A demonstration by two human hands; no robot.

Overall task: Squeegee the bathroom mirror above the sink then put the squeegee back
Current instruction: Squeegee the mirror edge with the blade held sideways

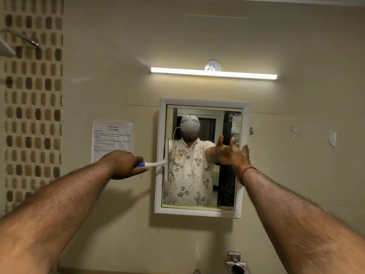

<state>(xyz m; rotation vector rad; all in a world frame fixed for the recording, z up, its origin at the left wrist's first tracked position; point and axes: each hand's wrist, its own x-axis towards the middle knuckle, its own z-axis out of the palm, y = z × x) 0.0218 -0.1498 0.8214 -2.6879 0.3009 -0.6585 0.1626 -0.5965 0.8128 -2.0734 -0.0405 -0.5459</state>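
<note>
A white-framed mirror (pixel 162 135) hangs on the beige wall ahead and shows the reflection of a person in a floral shirt. My left hand (pixel 123 165) grips the blue and white handle of a squeegee (pixel 156 164). Its thin blade stands vertical against the glass at the mirror's left edge. My right hand (pixel 233 153) is raised in front of the mirror's right side with its fingers spread and nothing in it; whether it touches the frame I cannot tell. A red thread circles that wrist.
A lit tube light (pixel 213 73) runs above the mirror. A printed sheet (pixel 112 135) is taped to the wall left of it. A metal rail and shelf (pixel 19 41) stick out at upper left. A steel holder (pixel 237 264) is fixed below right.
</note>
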